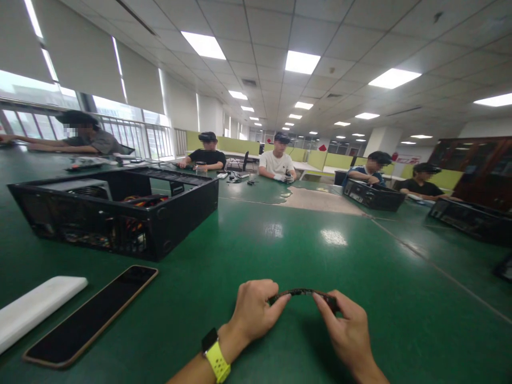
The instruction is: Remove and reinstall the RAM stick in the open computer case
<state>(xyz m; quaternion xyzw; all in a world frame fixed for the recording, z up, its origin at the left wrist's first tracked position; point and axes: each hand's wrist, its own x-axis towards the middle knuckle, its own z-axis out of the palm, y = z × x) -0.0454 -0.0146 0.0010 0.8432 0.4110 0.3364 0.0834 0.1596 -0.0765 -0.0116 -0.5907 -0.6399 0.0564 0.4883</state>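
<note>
A thin dark circuit board (302, 292), seen nearly edge-on, is held above the green table by both hands. My left hand (258, 306) is closed on its left end, thumb along the near side. At the right end, my right hand (348, 322) pinches the board between thumb and fingers. The board looks curved in this view, and its flat faces are mostly hidden. A yellow-green band with a dark watch (216, 352) is on my left wrist.
An open black computer case (160, 224) with wires inside stands at the left. Nearer lie a phone (94, 314) and a white slab-like object (40, 304). Several people sit across the green table (248, 245), with more cases at the right, including one (372, 196).
</note>
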